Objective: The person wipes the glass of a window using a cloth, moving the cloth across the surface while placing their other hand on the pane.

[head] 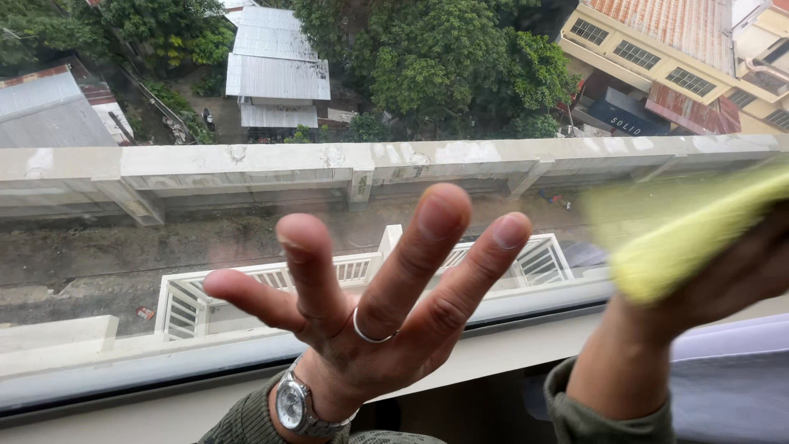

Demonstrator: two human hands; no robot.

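Left hand [362, 321]: lower centre of the frame, nearest the camera, palm toward the window glass [123, 247], fingers [431, 247] spread wide and gripping nothing; whether the fingertips touch the pane cannot be told.
Ring [370, 331]: silver band on one finger of the left hand.
Watch [293, 405]: silver, on the left wrist at the bottom edge, above a green sleeve [246, 423].
Sill [99, 362]: pale frame running across the lower frame, behind both wrists.
Right hand [723, 284]: right edge, blurred, fingers closed around a yellow cloth.
Cloth [682, 238]: yellow-green, blurred, at the right of the frame, against the glass or just in front of it.
Outside: concrete ledge [246, 168] across the middle, white railing [189, 304] below it, roofs [275, 74] and trees [444, 57] at the top.
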